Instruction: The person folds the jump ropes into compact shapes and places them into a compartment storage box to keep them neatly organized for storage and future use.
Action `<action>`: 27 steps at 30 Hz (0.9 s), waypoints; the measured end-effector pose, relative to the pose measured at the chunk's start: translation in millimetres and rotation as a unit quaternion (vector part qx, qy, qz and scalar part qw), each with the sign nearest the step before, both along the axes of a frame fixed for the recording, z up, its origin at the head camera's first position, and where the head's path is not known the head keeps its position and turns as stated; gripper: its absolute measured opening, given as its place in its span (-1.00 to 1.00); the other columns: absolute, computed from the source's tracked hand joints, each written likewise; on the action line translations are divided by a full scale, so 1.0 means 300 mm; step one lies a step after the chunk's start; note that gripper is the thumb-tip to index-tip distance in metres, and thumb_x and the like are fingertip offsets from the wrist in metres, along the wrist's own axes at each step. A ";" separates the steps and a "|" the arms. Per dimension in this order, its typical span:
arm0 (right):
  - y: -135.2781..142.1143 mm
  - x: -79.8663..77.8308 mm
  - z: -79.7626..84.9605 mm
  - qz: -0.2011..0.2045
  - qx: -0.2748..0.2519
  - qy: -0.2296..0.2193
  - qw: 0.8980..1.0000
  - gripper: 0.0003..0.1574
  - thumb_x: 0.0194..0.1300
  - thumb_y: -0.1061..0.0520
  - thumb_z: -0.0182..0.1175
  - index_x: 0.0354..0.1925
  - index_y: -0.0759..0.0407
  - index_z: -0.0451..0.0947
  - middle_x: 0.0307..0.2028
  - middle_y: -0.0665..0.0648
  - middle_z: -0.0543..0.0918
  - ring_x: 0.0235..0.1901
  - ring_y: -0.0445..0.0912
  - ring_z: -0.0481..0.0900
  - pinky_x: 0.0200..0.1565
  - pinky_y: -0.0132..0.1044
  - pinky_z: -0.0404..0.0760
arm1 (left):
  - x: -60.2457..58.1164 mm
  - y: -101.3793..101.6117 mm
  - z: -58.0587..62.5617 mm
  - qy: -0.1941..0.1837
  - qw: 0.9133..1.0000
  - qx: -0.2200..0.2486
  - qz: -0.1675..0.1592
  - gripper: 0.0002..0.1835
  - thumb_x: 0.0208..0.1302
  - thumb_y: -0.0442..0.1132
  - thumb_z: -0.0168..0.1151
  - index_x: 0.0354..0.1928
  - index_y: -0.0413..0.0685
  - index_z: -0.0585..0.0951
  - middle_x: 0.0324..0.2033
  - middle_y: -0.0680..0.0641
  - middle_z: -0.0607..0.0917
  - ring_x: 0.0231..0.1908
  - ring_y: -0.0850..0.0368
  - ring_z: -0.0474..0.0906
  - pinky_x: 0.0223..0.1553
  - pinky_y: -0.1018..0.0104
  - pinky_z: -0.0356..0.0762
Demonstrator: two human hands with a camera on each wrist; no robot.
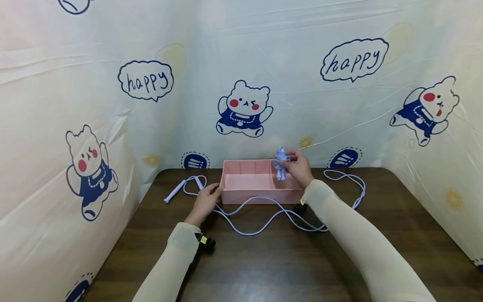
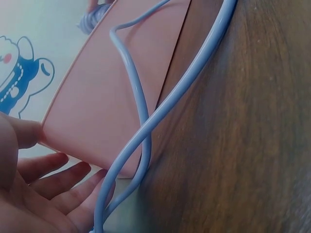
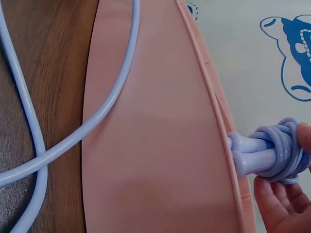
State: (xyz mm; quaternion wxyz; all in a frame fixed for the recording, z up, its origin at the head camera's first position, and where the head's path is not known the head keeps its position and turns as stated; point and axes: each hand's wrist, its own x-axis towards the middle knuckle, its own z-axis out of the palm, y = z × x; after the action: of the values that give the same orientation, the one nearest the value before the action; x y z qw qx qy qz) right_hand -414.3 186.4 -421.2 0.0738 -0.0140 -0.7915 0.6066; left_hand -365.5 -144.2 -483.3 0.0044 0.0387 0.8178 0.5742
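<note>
My right hand (image 1: 299, 168) pinches a jump rope wound into a lilac bundle (image 1: 281, 157), its two handles pointing down over the smaller right compartment of a pink box (image 1: 260, 197). In the right wrist view the handle ends (image 3: 240, 162) overlap the box rim, and fingers and thumb press the coiled cord (image 3: 282, 150). My left hand (image 1: 206, 203) touches the box's front left corner. The left wrist view shows its thumb (image 2: 26, 132) at the rim, the other fingers relaxed along the left side. A second, unwound lilac jump rope (image 1: 247, 233) lies in front of the box.
The second rope's handles (image 1: 175, 191) lie on the table left of the box, and its cord loops (image 1: 362, 186) round to the right. The box's wide left compartment (image 1: 247, 182) holds nothing visible. Behind the brown table (image 1: 260, 268) hangs a printed curtain (image 1: 290, 105).
</note>
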 end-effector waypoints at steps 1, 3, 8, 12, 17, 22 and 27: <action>0.002 -0.004 -0.004 0.000 0.009 -0.003 1.000 -0.50 0.36 0.14 0.25 0.20 0.15 0.35 0.00 0.26 0.47 -0.08 0.10 0.55 -0.03 -0.01 0.58 | 0.000 0.000 0.002 -0.002 1.000 -0.002 0.000 -0.49 0.51 -0.08 0.01 0.33 -0.28 0.37 0.21 -0.31 0.47 -0.02 -0.16 0.59 -0.01 0.02 0.54; 0.003 -0.011 -0.013 0.001 0.023 -0.013 1.000 -0.51 0.35 0.15 0.25 0.18 0.17 0.37 -0.02 0.26 0.48 -0.10 0.10 0.54 -0.05 -0.02 0.59 | -0.001 -0.002 0.003 -0.003 1.000 -0.003 -0.001 -0.48 0.51 -0.07 0.00 0.33 -0.29 0.37 0.21 -0.32 0.46 -0.03 -0.16 0.59 -0.01 0.02 0.54; 0.004 -0.019 -0.030 0.004 0.044 -0.045 0.998 -0.50 0.34 0.13 0.27 0.17 0.16 0.37 0.02 0.25 0.47 -0.08 0.10 0.51 -0.05 -0.05 0.58 | -0.003 -0.005 0.001 0.002 1.000 -0.002 -0.001 -0.48 0.51 -0.08 0.00 0.32 -0.30 0.37 0.19 -0.31 0.48 -0.03 -0.16 0.59 -0.02 0.02 0.55; 0.005 -0.028 -0.042 0.004 0.077 -0.064 0.995 -0.52 0.33 0.11 0.28 0.15 0.17 0.39 0.03 0.24 0.48 -0.07 0.09 0.51 -0.08 -0.10 0.59 | -0.004 -0.007 0.003 0.001 1.000 -0.002 -0.002 -0.48 0.52 -0.06 0.00 0.33 -0.29 0.37 0.20 -0.32 0.46 -0.02 -0.16 0.58 -0.01 0.03 0.54; 0.001 -0.038 -0.053 0.009 0.116 -0.075 0.990 -0.55 0.30 0.11 0.31 0.08 0.22 0.42 -0.02 0.25 0.51 -0.14 0.06 0.54 -0.13 -0.07 0.61 | -0.007 -0.007 0.001 -0.007 1.000 -0.004 -0.002 -0.47 0.51 -0.05 0.00 0.33 -0.26 0.37 0.22 -0.30 0.45 -0.01 -0.15 0.58 -0.01 0.04 0.54; -0.009 -0.039 -0.058 0.006 0.110 -0.103 0.989 -0.58 0.27 0.11 0.34 0.02 0.21 0.46 -0.09 0.25 0.52 -0.26 0.07 0.58 -0.22 0.02 0.64 | -0.013 -0.005 -0.006 -0.015 1.000 0.001 0.000 -0.51 0.51 -0.08 0.01 0.33 -0.22 0.39 0.22 -0.25 0.47 0.00 -0.12 0.58 -0.02 0.07 0.55; -0.015 -0.041 -0.061 0.009 0.086 -0.136 0.987 -0.57 0.28 0.11 0.33 0.06 0.17 0.46 -0.06 0.24 0.50 -0.25 0.10 0.59 -0.20 0.07 0.63 | -0.015 -0.006 -0.011 -0.012 1.000 0.009 -0.002 -0.54 0.52 -0.13 -0.01 0.33 -0.23 0.39 0.24 -0.27 0.44 0.03 -0.16 0.57 -0.02 0.07 0.55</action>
State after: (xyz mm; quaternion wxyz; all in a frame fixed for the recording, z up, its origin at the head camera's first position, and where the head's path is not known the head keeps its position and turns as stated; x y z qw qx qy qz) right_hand -426.6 181.9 -439.4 -0.0388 -0.0831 -0.8437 0.5290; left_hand -369.9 -146.1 -486.5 0.0153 0.0332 0.8122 0.5823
